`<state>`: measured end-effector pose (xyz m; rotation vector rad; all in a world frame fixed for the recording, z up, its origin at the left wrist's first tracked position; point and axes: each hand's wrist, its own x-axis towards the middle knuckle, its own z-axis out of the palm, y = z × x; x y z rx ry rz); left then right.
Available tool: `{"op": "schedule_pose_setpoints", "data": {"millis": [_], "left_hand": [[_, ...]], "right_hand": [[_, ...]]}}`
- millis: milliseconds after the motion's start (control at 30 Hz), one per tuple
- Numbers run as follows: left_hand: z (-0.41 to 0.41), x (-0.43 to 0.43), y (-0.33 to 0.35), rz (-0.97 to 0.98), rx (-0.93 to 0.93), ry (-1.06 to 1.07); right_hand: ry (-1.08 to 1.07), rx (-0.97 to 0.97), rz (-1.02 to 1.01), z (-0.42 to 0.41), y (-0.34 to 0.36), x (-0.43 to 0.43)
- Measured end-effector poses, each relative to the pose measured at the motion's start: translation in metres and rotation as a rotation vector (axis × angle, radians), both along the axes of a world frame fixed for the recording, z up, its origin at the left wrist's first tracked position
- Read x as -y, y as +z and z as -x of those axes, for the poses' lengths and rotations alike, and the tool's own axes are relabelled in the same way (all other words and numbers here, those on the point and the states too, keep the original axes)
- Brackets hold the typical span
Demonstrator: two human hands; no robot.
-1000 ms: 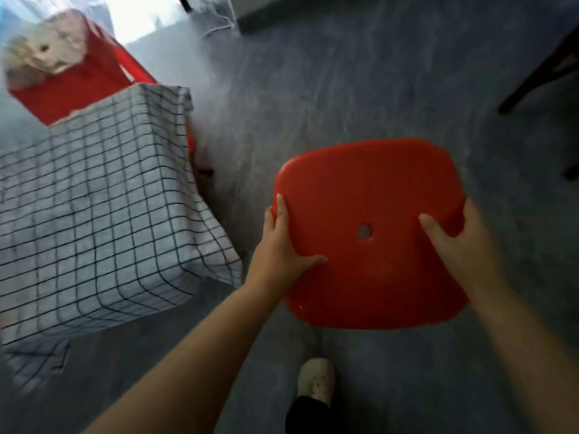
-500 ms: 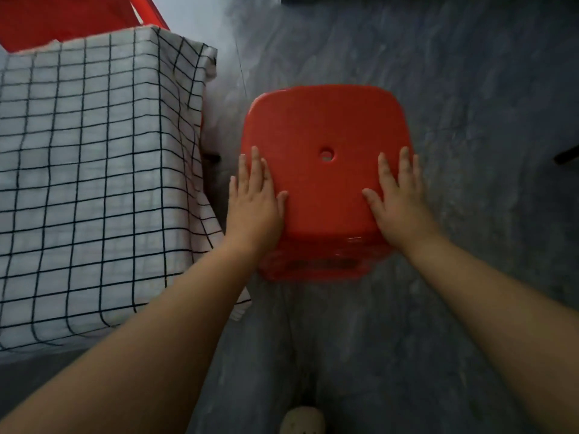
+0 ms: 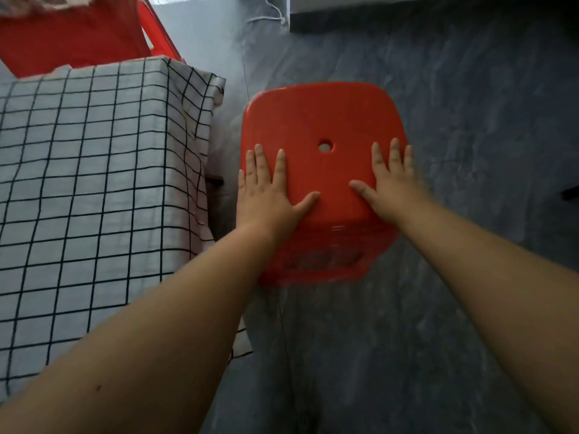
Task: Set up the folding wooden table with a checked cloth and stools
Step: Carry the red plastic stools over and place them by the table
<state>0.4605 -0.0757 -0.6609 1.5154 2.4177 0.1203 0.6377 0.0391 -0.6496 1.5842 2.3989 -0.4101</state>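
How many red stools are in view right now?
2. One red stool stands beside the checked cloth, with the left hand and right hand flat on its seat. A second stool, partly cut off, sits beyond the cloth at top left. Others may be hidden.

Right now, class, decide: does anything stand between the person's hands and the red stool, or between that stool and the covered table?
No. The left hand and right hand lie flat on the stool. Between it and the table shows only floor, plus a small dark piece low beside the cloth.

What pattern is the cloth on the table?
White with a thin dark grid check, the cloth shows clearly in the head view.
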Motion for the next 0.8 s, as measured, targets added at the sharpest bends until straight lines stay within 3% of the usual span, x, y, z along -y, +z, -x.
{"op": "schedule_pose_setpoints", "data": {"millis": [100,167,233,300,400,533,800], "left_hand": [[0.006,-0.015,0.001,0.056,-0.018,0.005],[0.004,-0.012,0.003,0.023,-0.007,0.025],[-0.008,0.008,0.003,-0.133,0.014,0.028],[-0.034,0.039,0.006,-0.325,0.098,-0.007],[-0.083,0.076,0.01,-0.393,0.227,-0.083],[-0.174,0.098,0.027,-0.423,0.347,-0.205],[-0.427,0.131,0.085,-0.392,0.393,-0.596]], "right_hand": [[-0.009,0.001,0.005,0.01,0.0,-0.016],[-0.03,-0.158,-0.053,0.003,0.0,-0.002],[-0.053,-0.423,-0.134,-0.016,-0.004,0.035],[-0.074,-0.56,-0.142,-0.047,-0.01,0.086],[-0.11,-0.558,-0.108,-0.104,-0.008,0.142],[-0.214,-0.51,-0.234,-0.196,0.021,0.181],[-0.609,-0.425,-0.482,-0.423,0.086,0.265]]}}
